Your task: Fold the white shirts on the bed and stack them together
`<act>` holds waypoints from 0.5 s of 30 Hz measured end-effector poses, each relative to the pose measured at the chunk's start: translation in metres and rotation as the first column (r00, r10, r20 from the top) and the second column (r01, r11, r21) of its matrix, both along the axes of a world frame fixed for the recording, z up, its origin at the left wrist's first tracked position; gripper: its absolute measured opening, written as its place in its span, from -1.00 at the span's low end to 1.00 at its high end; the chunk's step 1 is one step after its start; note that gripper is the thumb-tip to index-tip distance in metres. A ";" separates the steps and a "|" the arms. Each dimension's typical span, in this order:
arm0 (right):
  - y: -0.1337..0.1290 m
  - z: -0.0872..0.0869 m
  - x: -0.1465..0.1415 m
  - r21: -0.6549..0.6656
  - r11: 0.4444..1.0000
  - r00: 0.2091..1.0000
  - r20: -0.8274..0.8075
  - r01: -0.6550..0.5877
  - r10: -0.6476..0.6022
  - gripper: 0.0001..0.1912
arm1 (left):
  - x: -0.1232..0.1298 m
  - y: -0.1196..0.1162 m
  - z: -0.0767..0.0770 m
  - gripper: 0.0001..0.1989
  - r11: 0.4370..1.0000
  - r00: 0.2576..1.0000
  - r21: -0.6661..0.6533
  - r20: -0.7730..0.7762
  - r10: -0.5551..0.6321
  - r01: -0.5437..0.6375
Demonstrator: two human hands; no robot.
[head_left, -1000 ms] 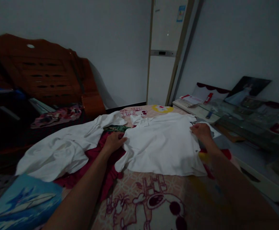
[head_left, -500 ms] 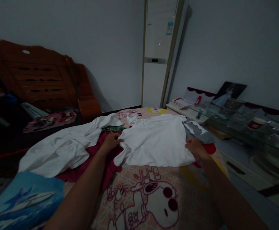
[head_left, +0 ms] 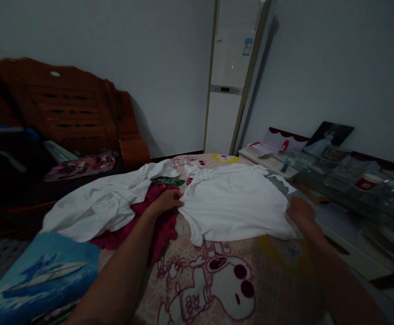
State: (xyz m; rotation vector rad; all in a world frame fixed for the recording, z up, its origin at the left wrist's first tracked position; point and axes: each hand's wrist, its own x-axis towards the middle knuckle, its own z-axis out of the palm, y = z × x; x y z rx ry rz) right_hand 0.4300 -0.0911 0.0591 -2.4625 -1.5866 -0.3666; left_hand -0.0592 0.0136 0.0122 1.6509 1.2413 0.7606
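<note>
a pale wall (head_left: 163,67) fills the back of the room. in front of it, at the left, stands a dark reddish-brown wooden seat (head_left: 71,108) with a carved back, and near the corner a tall white cabinet unit (head_left: 229,63) with a small display panel. a pink patterned cover (head_left: 173,284), printed with cartoon dogs in sunglasses, spreads under the clothes. to the right runs a glass-topped cabinet (head_left: 346,185), cluttered along its length.

the white shirt (head_left: 234,203) lies spread out flat in the middle of the cover, its cloth creased crosswise between the two hands. another white garment (head_left: 95,203) lies rumpled to its left, partly over a dark red garment (head_left: 165,225). a blue printed cloth (head_left: 44,273) is at the lower left, below that second white garment. a grey-and-white cloth (head_left: 281,183) lies beside the shirt's far right corner.

the left hand (head_left: 168,201) is closed with its fingertips pinching the shirt's left edge; the right hand (head_left: 300,214), somewhat blurred, is closed on the right edge.

smaller still, on the cabinet, are a leaning photograph (head_left: 330,137), a stack of papers (head_left: 260,149), a red-and-white cup (head_left: 368,182) and a small red bottle (head_left: 284,146).
</note>
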 end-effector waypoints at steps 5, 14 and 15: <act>-0.002 0.003 -0.122 0.046 0.791 0.748 -0.297 -0.610 0.593 -0.79 | 0.001 0.000 -0.003 -0.73 0.995 0.993 0.097 -0.120 0.012 -0.001; -0.033 -0.021 -0.211 -0.245 0.223 0.281 -0.238 -0.943 0.930 -0.74 | 0.011 0.000 0.001 -0.82 0.977 0.969 0.168 -0.183 0.164 -0.134; -0.034 -0.024 -0.214 -0.270 0.239 0.299 -0.212 -0.933 0.930 -0.76 | 0.013 0.000 0.000 -0.83 0.976 0.970 0.158 -0.168 0.175 -0.149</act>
